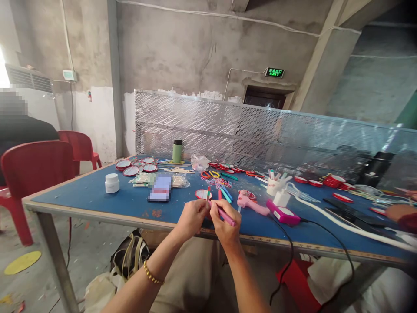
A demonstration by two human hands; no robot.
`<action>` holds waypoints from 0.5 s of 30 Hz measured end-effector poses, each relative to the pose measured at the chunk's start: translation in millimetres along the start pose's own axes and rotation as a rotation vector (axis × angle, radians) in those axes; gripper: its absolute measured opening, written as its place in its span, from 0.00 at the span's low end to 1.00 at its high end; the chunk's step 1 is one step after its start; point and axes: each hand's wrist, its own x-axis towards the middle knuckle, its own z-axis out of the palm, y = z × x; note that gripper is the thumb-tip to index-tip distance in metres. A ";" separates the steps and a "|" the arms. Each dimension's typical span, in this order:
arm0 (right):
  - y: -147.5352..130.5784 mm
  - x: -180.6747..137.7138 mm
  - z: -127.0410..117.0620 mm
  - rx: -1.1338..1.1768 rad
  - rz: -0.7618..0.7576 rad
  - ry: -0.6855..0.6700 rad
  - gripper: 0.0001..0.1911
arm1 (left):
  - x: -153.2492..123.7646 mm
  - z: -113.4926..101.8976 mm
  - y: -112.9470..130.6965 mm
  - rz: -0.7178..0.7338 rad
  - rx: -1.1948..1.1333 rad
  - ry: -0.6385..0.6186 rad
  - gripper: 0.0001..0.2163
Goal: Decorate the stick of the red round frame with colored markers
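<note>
At the left we see a red chair (39,167) beside the blue table (78,200), then a white jar (112,184) on the tabletop. Farther back lie round red-rimmed discs (149,168); to their right and nearer rests a phone (160,187), with a green bottle (177,152) standing upright at the far side. At the near edge, our left hand (191,216) pinches a small stick (208,193) (red and green show on it), which points up from the fingertips. Just right of it, our right hand (229,227) grasps a pink marker (226,216), its front end close to the left fingers; we cannot tell whether it touches the stick. Further right we find blue-green markers (226,195), a pink tool (254,204), a white cup (271,188) and a magenta box (284,213).
</note>
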 end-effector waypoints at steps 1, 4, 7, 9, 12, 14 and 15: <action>0.1 0.0 0.1 -0.001 -0.001 0.003 0.08 | 0.0 0.0 0.0 -0.003 -0.002 -0.002 0.18; 0.2 0.3 0.4 -0.005 -0.003 0.012 0.08 | -0.2 0.1 0.2 -0.015 -0.007 -0.008 0.18; 0.1 0.5 0.5 -0.004 0.000 0.008 0.08 | -0.5 0.3 -0.1 -0.021 -0.017 -0.005 0.19; 0.0 0.4 0.3 0.005 0.014 0.022 0.08 | -0.7 0.6 -0.5 -0.024 -0.032 -0.001 0.19; -0.4 0.3 0.1 0.024 0.046 0.063 0.08 | -0.8 0.8 -1.1 -0.036 -0.070 -0.020 0.19; -0.8 0.6 0.0 0.032 0.041 0.061 0.08 | -0.8 0.8 -0.8 -0.038 -0.074 -0.024 0.18; -1.0 0.8 -0.1 0.033 0.030 0.051 0.08 | -0.7 0.7 -0.5 -0.037 -0.068 -0.021 0.18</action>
